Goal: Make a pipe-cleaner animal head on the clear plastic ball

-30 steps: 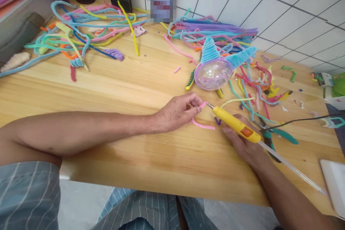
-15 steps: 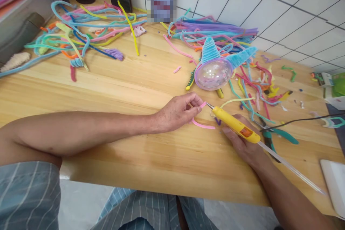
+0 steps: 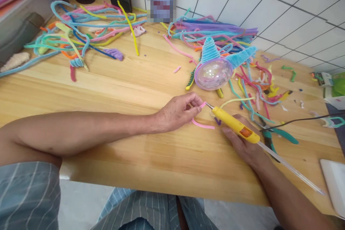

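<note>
My left hand point(image 3: 178, 111) rests on the wooden table point(image 3: 113, 90) and pinches one end of a bent pink pipe cleaner point(image 3: 201, 124). My right hand point(image 3: 244, 143) grips a yellow pen-shaped glue gun point(image 3: 235, 124), its metal tip touching the pinched pink end. A clear glue stick point(image 3: 292, 168) sticks out of the gun's back. Just beyond lies a clear pearly ball point(image 3: 213, 74) with two blue pipe-cleaner cones on it.
Heaps of coloured pipe cleaners point(image 3: 81, 32) lie at the back left and behind the ball point(image 3: 212, 28). Teal-handled pliers point(image 3: 280, 136) and a black cord point(image 3: 302, 119) lie to the right. A white tray point(image 3: 334, 183) sits at the right edge. The tiled wall point(image 3: 269, 0) stands behind.
</note>
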Motion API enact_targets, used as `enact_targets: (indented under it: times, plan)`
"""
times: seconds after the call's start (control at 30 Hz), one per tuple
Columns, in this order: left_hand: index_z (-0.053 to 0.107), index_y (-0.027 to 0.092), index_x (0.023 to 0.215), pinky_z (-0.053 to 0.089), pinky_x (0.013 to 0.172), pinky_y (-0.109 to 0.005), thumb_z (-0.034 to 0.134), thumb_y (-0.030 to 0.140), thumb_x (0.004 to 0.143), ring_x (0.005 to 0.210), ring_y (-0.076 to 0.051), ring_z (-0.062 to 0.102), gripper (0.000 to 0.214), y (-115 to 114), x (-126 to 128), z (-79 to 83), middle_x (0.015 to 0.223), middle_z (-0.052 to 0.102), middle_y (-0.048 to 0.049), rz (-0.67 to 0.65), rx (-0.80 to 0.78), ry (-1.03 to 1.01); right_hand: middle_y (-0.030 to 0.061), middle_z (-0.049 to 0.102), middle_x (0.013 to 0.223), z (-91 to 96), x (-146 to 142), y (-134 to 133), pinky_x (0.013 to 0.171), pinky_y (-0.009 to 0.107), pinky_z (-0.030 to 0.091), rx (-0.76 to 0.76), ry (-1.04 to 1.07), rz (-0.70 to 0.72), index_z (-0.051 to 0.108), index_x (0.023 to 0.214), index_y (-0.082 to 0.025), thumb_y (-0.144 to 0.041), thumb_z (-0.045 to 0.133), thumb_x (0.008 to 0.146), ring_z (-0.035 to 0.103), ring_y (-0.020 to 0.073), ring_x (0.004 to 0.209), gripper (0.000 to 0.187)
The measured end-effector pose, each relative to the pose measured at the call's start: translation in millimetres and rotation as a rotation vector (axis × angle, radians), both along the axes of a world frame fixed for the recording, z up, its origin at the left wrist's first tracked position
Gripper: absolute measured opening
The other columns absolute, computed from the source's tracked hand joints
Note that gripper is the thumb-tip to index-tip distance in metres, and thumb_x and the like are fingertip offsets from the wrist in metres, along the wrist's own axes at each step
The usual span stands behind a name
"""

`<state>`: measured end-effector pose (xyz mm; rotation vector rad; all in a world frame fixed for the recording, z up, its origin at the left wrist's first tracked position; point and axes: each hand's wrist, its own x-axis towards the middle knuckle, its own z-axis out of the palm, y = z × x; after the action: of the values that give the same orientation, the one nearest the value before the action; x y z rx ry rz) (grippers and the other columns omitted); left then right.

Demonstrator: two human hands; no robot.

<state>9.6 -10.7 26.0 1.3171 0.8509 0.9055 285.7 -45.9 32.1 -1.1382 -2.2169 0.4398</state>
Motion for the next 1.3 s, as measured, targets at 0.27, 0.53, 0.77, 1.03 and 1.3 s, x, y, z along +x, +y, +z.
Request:
enact_targets:
  times: [0.27, 0.53, 0.77, 1.03, 1.3]
  plan:
    - [0.062, 0.017, 0.096, 0.05, 0.06, -0.022, 0.065, 0.024, 0.099, 0.068, -0.01, 0.057, 0.008, -0.3, -0.7, 0.0, 0.078, 0.061, 0.0026, -0.005, -0.026, -0.003, -0.0019, 0.07, 0.091, -1.7, 0.0, 0.6, 0.063, 0.029, 0.057, 0.01, 0.015, 0.002, 0.064, 0.107, -0.029, -0.017, 0.068, 0.099, 0.07, 0.0167, 0.073, 0.015]
    - [0.062, 0.017, 0.095, 0.051, 0.062, -0.022, 0.066, 0.025, 0.098, 0.07, -0.011, 0.059, 0.009, -0.2, -0.7, 1.3, 0.078, 0.061, 0.0024, -0.007, -0.031, 0.011, -0.0008, 0.071, 0.089, 2.3, -1.8, 0.4, 0.062, 0.03, 0.057, -0.02, 0.029, -0.014, 0.066, 0.103, -0.029, -0.016, 0.07, 0.098, 0.07, 0.0179, 0.071, 0.014]
    - [0.062, 0.018, 0.095, 0.052, 0.064, -0.023, 0.065, 0.027, 0.099, 0.072, -0.012, 0.06, 0.01, -0.7, -0.8, 0.6, 0.076, 0.061, 0.0024, -0.013, -0.017, 0.015, -0.0006, 0.074, 0.09, 2.0, -2.1, -0.5, 0.065, 0.031, 0.058, -0.042, 0.065, -0.035, 0.07, 0.105, -0.028, -0.019, 0.07, 0.098, 0.072, 0.0189, 0.073, 0.011]
    - [0.063, 0.017, 0.097, 0.054, 0.068, -0.025, 0.065, 0.028, 0.099, 0.075, -0.012, 0.061, 0.011, -0.9, -1.7, 0.9, 0.079, 0.063, 0.002, -0.014, 0.005, 0.013, 0.0014, 0.078, 0.099, -0.7, -1.8, -1.1, 0.074, 0.035, 0.063, -0.052, 0.082, -0.037, 0.072, 0.107, -0.029, -0.019, 0.071, 0.098, 0.077, 0.0219, 0.084, 0.014]
    - [0.062, 0.018, 0.097, 0.051, 0.062, -0.022, 0.064, 0.026, 0.099, 0.07, -0.011, 0.059, 0.008, -0.8, -1.6, 0.1, 0.078, 0.061, 0.0027, -0.016, -0.011, 0.005, 0.002, 0.076, 0.095, -1.4, -0.3, 0.1, 0.07, 0.037, 0.062, -0.055, 0.081, -0.02, 0.07, 0.105, -0.029, -0.023, 0.071, 0.098, 0.075, 0.0224, 0.08, 0.009]
